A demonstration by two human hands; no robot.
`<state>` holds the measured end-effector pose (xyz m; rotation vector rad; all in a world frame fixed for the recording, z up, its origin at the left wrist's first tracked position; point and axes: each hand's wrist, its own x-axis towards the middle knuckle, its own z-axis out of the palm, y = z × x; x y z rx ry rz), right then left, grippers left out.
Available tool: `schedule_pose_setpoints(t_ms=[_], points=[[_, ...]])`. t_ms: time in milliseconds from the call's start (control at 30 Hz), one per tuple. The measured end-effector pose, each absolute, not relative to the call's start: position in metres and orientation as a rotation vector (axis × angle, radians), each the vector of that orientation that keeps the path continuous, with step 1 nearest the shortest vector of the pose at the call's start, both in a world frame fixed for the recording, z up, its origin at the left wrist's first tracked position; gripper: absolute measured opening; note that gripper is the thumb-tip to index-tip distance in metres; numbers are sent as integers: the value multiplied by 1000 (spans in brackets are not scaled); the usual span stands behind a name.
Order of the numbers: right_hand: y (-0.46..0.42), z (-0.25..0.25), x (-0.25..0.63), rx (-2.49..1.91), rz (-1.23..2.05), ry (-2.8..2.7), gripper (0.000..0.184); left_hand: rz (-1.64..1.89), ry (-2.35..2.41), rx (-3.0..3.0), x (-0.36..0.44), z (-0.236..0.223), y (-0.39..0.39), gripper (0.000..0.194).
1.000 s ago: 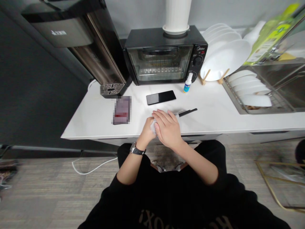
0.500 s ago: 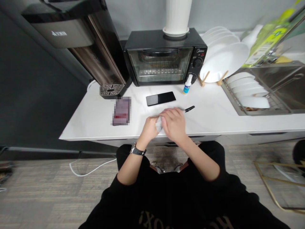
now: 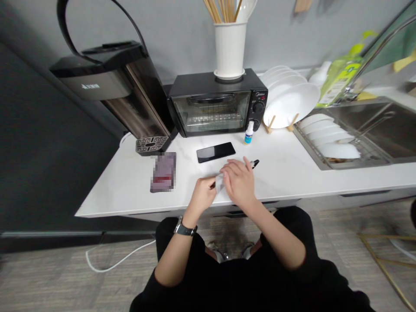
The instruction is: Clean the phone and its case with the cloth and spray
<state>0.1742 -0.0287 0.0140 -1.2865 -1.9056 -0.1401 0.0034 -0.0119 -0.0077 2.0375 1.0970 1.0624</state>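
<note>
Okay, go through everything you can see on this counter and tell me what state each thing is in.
Phone: flat, screen dark
Toaster oven: door closed
Spray bottle: upright
Utensil holder: upright, filled
Drinks machine: handle raised
Large plates: racked on edge
Left hand: curled
Right hand: fingers over white sheet
White sheet: crumpled, partly hidden
Black-ended item: mostly covered

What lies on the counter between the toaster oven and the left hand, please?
In the head view, a black phone lies flat on the white counter between the toaster oven and the left hand.
</note>
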Motion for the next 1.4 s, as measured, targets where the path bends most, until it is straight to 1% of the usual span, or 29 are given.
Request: schedule_pose_setpoints(t_ms=[100,167,300,400,533,633,700,767,900,1000,1133,1267,1400], points=[[-41,16,147,-1124,-112,-2087,28,1060,1093,2075,-3,-9,-11,22],[-36,18,155,-1096,-148,-2142,30,1055,1096,2076,-4,-8,-11,24],[-12,16,208,-1332,-206,-1978,35,1037,1097,2014,4,-4,-14,22],[-6,14,224,-1481,-222,-1790,39,1030,1055,1955,10,-3,-14,30],[-28,14,180,-1428,-162,-1757,32,1061,1067,2015,7,-3,-13,22],[-44,18,144,-1275,-101,-1935,28,1081,1053,2058,0,-4,-12,25],[-45,20,141,-1210,-97,-2043,28,1081,1052,2053,-3,-4,-12,26],[-37,21,156,-1222,-121,-2078,30,1064,1053,2050,-2,-4,-13,28],[-13,18,207,-1398,-198,-1924,35,1064,1083,1979,7,-3,-13,22],[-9,14,220,-1461,-218,-1787,37,1069,1083,1940,12,-2,-13,27],[-25,12,184,-1378,-154,-1779,34,1064,1086,2001,7,-4,-12,19],[-41,16,140,-1202,-84,-1972,30,1070,1090,2033,0,-8,-11,22],[-34,19,146,-1192,-121,-2092,33,1060,1108,2024,-1,-8,-9,20]])
